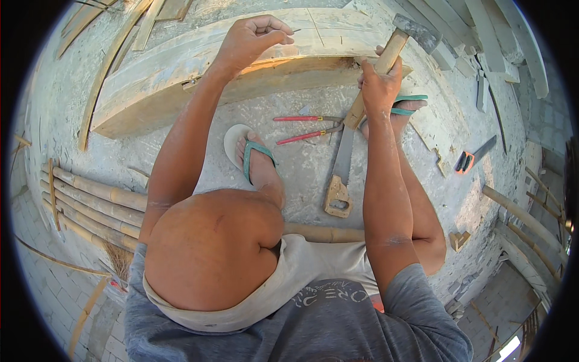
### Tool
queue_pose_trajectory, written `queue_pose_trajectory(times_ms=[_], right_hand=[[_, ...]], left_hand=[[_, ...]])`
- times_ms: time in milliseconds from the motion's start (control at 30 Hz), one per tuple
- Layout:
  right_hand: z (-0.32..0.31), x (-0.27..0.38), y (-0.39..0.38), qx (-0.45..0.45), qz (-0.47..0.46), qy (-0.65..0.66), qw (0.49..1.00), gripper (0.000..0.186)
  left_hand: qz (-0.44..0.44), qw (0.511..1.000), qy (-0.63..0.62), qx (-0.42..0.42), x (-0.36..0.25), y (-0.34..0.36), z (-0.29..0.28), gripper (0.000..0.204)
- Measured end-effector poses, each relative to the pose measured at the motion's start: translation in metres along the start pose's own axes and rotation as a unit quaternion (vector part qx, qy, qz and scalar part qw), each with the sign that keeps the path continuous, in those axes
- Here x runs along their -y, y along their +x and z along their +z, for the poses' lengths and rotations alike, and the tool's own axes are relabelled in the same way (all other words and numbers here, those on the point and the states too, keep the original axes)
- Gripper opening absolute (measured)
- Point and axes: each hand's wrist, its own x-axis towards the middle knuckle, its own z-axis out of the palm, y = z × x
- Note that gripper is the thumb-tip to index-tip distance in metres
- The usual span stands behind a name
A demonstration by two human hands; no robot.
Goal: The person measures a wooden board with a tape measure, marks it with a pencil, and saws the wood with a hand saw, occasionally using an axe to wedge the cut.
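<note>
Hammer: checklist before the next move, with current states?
1. Hammer gripped: ok, right hand around its handle.
2. Nail-like piece secured: ok, pinched in left hand fingertips.
3. Piece touching wooden beam: cannot tell from this angle.
4. Floor between feet clear of blades: not ok, handsaw lies there.
5. Red-handled tool off the beam: ok, on the floor.

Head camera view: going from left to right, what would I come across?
Bamboo poles, left hand, red-handled pincers, wooden-handled handsaw, right hand, hammer head, orange-and-black-handled blade.
</note>
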Motion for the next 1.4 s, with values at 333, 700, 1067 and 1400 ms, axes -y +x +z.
queue_pose_trajectory(times_ms=[333, 700, 1067, 1400], right_hand=[[0.014, -0.004, 0.005, 0.085, 0.048, -0.143, 0.985, 0.029], [-0.027, 0.052, -0.072, 0.181, 0.192, -0.024, 0.964, 0.038], [-0.046, 0.048, -0.066, 0.134, 0.162, 0.013, 0.977, 0.048], [-0.003, -0.052, 0.012, 0.033, 0.221, 0.117, 0.968, 0.045]], left_hand=[[0.048, 0.998, -0.013, 0.031, 0.040, 0.040, 0.035, 0.034], [0.041, 0.999, 0.010, 0.027, 0.034, 0.034, 0.046, 0.033], [0.046, 0.985, -0.149, 0.067, 0.040, 0.032, 0.043, 0.034], [0.012, 0.998, -0.063, -0.013, 0.035, 0.035, 0.040, 0.036]])
